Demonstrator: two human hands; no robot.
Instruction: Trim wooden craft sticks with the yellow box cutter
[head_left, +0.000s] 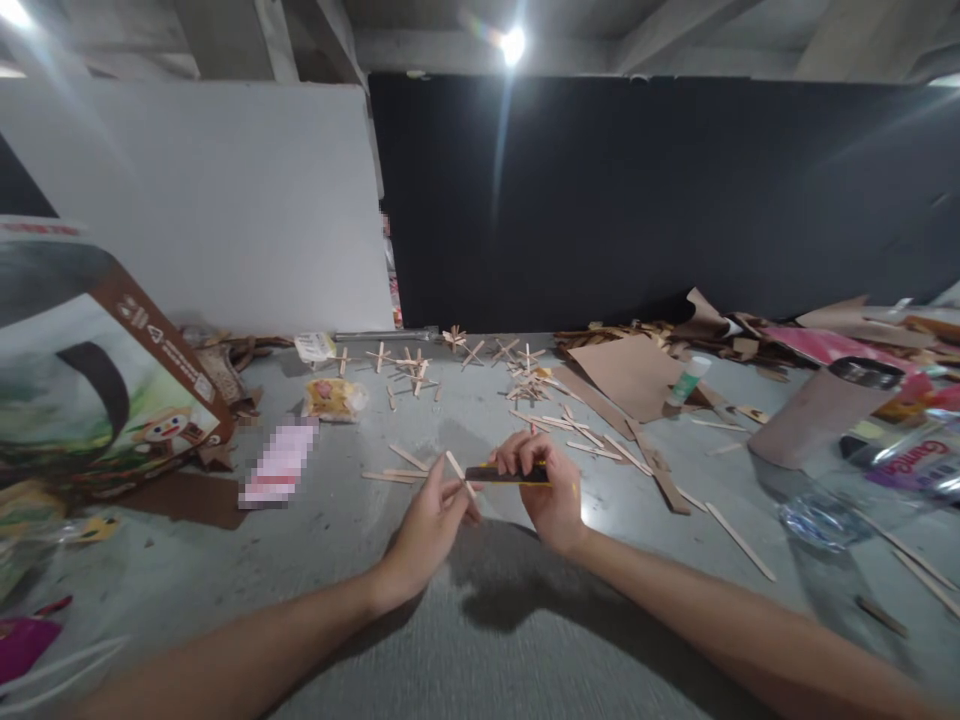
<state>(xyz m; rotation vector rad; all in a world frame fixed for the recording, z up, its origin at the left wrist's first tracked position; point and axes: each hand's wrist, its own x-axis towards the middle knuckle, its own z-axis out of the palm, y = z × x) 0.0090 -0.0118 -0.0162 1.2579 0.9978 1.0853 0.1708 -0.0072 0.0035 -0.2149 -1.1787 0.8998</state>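
Near the middle of the grey table, my left hand (429,528) pinches a thin wooden stick (459,471) that slants between its fingers. My right hand (550,495) is closed around a dark tool with yellow edges (495,474), which looks like a utility knife. The tool's left end meets or nearly meets the stick; exact contact is too small to tell. Loose sticks (409,458) lie just behind my left hand, and more sticks (592,450) are scattered behind and right of my right hand.
Small crossed-stick pieces (420,370) stand at the back. Left are a large printed bag (150,400), a wrapped snack (330,398) and a pink-white item (280,463). Right are cardboard (626,375), a glue stick (688,380), a tumbler (821,410) and a plastic bottle (907,460).
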